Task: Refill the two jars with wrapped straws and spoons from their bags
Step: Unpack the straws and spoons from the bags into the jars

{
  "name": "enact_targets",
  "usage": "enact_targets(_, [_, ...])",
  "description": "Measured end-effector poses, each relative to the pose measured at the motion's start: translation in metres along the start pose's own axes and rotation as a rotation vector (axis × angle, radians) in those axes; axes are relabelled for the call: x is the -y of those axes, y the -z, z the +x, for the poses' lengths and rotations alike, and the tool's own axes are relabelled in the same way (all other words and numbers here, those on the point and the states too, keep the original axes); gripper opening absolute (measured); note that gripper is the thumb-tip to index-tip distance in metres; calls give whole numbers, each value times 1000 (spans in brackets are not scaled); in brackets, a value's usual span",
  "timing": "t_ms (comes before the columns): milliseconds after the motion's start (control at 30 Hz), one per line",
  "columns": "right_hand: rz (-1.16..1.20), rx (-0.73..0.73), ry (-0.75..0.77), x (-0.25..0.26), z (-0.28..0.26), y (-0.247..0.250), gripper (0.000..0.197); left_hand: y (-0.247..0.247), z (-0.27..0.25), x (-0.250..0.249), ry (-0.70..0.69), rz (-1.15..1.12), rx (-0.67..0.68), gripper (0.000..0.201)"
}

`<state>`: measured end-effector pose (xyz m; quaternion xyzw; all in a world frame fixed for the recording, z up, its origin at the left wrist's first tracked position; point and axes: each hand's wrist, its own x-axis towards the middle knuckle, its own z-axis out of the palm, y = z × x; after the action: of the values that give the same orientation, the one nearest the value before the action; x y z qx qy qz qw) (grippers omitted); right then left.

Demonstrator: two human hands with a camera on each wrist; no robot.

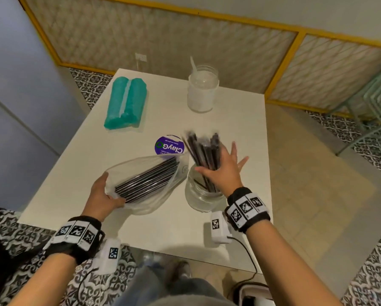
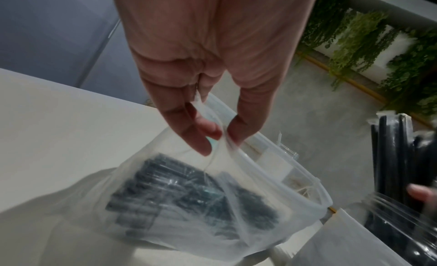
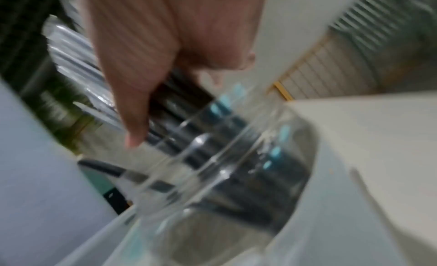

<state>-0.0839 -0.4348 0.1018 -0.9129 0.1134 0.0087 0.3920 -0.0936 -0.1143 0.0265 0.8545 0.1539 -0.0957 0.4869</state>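
Right wrist view: motion blur smears jar [image 3: 236,176] and straws [image 3: 189,94]. Head view: straw tops blurred; I cannot confirm whether the right grip [image 1: 223,166] clasps them. Far jar [image 1: 202,89] contents indistinct. Bag [image 1: 158,197] print unreadable.

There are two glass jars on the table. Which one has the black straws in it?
The near jar, at the right hand: black straws stand in it. The far jar holds only white things.
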Motion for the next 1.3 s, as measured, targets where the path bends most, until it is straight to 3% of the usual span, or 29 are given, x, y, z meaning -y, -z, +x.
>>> enact_targets(67, [-294,105,-28,-8,0,6,122,3,3,2,3,24,5,94])
enact_targets(100, [-351,143,-66,-8,-2,12,130,5,5,4,4,34,15,94])
enact_targets(267, [-416,356,-231,20,-18,52,135,15,11,5,-27,93,74,93])
enact_targets(333, [-411,362,-179,38,-29,59,132,20,14,6,-41,113,104,94])
enact_targets(433, [-298,277,38,67,-42,46,125,25,13,6,-59,110,150,93])
enact_targets(500, [-130,164,231,85,-46,16,107,27,9,5,-89,135,161,91])
enact_targets(567, [54,109,375,101,-48,-26,73,28,3,3,-140,151,160,88])
enact_targets(633, [68,226,417,106,-44,-75,48,29,-1,3,-186,144,144,87])
enact_targets(700, [-30,431,396,102,-33,-128,39,30,-5,3,-211,120,140,88])
enact_targets(767, [-154,567,417,94,-16,-174,36,32,-8,3,-198,84,149,87])
enact_targets(833, [-360,643,453,85,1,-210,51,35,-6,7,-194,78,155,83])
enact_targets(900, [-540,682,428,81,10,-230,67,40,-1,16,-195,60,182,86])
enact_targets(1000, [-691,704,419,76,15,-248,72,51,4,22,-172,95,222,96])
enact_targets(1100, [-747,681,436,77,20,-254,58,58,9,17,-171,127,247,95])
enact_targets(1167, [-705,637,442,80,26,-249,44,64,15,16,-177,124,252,94])
enact_targets(1300, [-573,586,457,88,33,-225,35,75,25,21,-187,99,279,94])
